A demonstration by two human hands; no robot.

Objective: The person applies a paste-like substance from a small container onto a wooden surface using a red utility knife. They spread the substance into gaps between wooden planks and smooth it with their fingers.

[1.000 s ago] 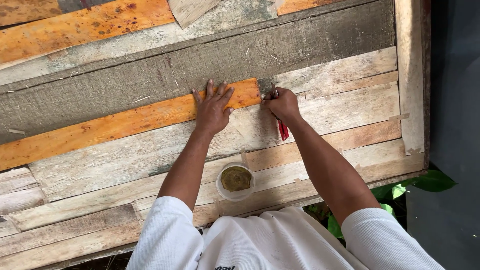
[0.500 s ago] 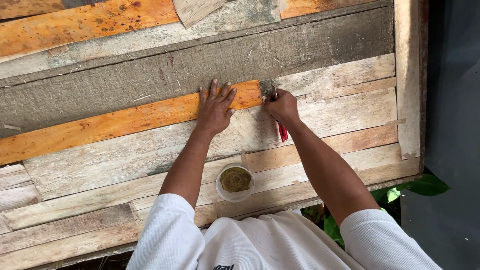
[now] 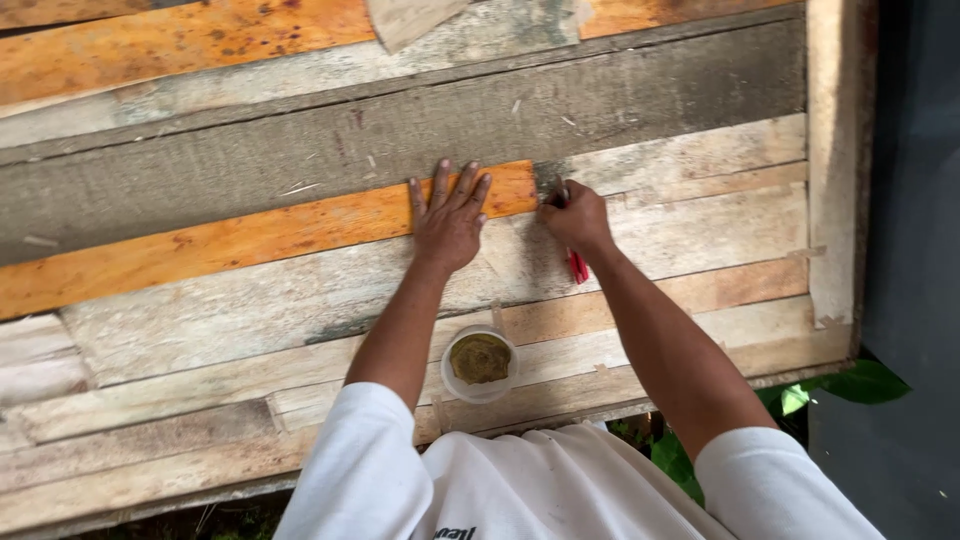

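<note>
Orange-stained plank (image 3: 250,235) runs across the weathered wooden panel (image 3: 700,215), and I see my left hand (image 3: 448,215) lying flat on its right end, fingers spread wide. My right hand (image 3: 575,217) is closed around a red-handled tool (image 3: 577,265), its working end at the plank's end. Near my chest sits a small clear cup (image 3: 480,362) of brownish-green paste. Green leaves (image 3: 860,385) show below the panel's lower right edge.

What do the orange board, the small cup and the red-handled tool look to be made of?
Orange board: wood, worn orange paint, grain and dark spots showing. Cup: likely translucent plastic with a pale rim, holding brownish paste. Tool in the right hand: red handle, probably plastic; its tip is hidden.
</note>
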